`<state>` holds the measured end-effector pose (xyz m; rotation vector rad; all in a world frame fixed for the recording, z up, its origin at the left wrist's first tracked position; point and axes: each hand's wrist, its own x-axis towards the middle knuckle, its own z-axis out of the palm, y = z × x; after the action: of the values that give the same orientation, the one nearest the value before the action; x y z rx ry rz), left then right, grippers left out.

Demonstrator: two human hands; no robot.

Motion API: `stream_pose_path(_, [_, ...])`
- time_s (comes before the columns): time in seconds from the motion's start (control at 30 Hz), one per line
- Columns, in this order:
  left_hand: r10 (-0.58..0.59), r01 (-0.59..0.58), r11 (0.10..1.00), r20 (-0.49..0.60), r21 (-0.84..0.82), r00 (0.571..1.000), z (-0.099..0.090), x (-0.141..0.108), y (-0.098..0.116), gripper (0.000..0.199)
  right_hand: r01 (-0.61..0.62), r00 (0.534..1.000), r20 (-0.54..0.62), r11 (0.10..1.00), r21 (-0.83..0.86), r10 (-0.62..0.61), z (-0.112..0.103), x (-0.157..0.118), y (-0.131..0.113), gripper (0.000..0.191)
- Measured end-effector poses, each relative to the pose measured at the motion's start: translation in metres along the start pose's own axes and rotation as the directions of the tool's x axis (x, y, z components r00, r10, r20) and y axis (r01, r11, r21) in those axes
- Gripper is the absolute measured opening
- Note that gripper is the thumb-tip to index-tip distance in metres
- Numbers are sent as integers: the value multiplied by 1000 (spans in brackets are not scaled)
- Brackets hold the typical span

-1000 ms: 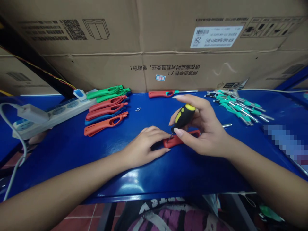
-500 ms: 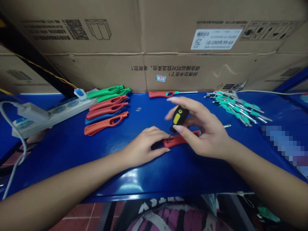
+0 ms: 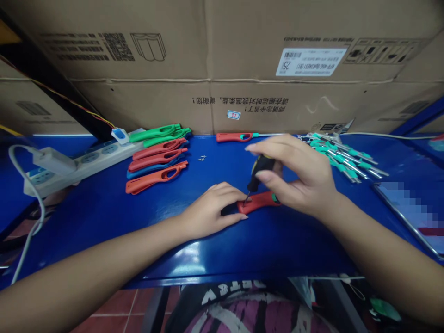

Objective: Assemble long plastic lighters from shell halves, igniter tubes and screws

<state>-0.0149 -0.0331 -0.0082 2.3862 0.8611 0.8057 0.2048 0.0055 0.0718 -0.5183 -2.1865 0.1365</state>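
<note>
A red lighter (image 3: 261, 200) with a green trigger lies flat on the blue table (image 3: 222, 249). My left hand (image 3: 211, 210) pinches its left end between thumb and fingers. In my right hand (image 3: 298, 178) is a black and yellow screwdriver (image 3: 257, 178), held tilted, its tip against the lighter's left end. My right hand covers the lighter's far right part. Small screws (image 3: 201, 158) lie loose beyond my left hand. Another red lighter (image 3: 229, 137), with a green trigger and metal tube, rests by the cardboard.
Several green, red, blue and orange lighter casings (image 3: 156, 178) are stacked at the left, beside a white power strip (image 3: 86, 162). Lighter tubes with green triggers (image 3: 347, 155) are piled at the right. A phone-like slab (image 3: 409, 217) lies near the right edge. Cardboard (image 3: 173, 106) stands behind.
My right hand has turned around the screwdriver, which now stands more upright with less of its yellow showing. My left hand keeps its hold on the lighter. The view has shifted slightly.
</note>
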Motion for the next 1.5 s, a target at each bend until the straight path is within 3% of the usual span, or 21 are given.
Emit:
stream_pose_path(0.1, [-3, 3, 1000, 2, 11, 1000, 0, -1, 0, 32, -52, 991, 128, 997, 61, 44, -5, 5, -6, 32])
stream_pose_path(0.27, [1, -1, 1000, -3, 26, 1000, 0, -2, 0, 30, 76, 994, 84, 990, -121, -66, -7, 9, -9, 28])
stream_pose_path(0.4, [-16, 16, 1000, 9, 7, 1000, 0, -1, 1, 32, -32, 987, 157, 999, 2, 31, -3, 5, -4, 41])
stream_pose_path(0.57, [-19, 19, 1000, 9, 0, 1000, 0, -1, 0, 33, -24, 999, 21, 996, -89, 26, -2, 2, 2, 31])
stream_pose_path(0.7, [-30, 30, 1000, 24, -4, 999, 0, -1, 0, 33, -117, 985, 136, 989, 88, 105, -10, 9, 2, 37])
stream_pose_path(0.77, [-30, 30, 1000, 19, 0, 999, -1, 0, 0, 33, -66, 989, 140, 995, 77, 55, -13, 14, 1, 31])
stream_pose_path(0.9, [-18, 18, 1000, 17, 5, 1000, -1, 1, 2, 33, 97, 991, 107, 987, -125, -84, -11, 20, -5, 28])
stream_pose_path(1.03, [-7, 7, 1000, 20, 16, 1000, 0, -1, 1, 33, 47, 983, 176, 999, -12, -44, -8, 17, -15, 35])
stream_pose_path(1.2, [-20, 20, 1000, 10, 18, 1000, 0, -3, 0, 32, 120, 991, 90, 965, -233, -101, -12, 12, -20, 27])
stream_pose_path(1.37, [-28, 28, 999, 30, 17, 999, -2, -1, 2, 35, 37, 983, 180, 997, -67, -25, -16, 14, -19, 33])
stream_pose_path(1.5, [-1, 0, 1000, 18, 31, 1000, -2, -1, 1, 38, 59, 998, 45, 978, -202, -51, -10, 12, -14, 24])
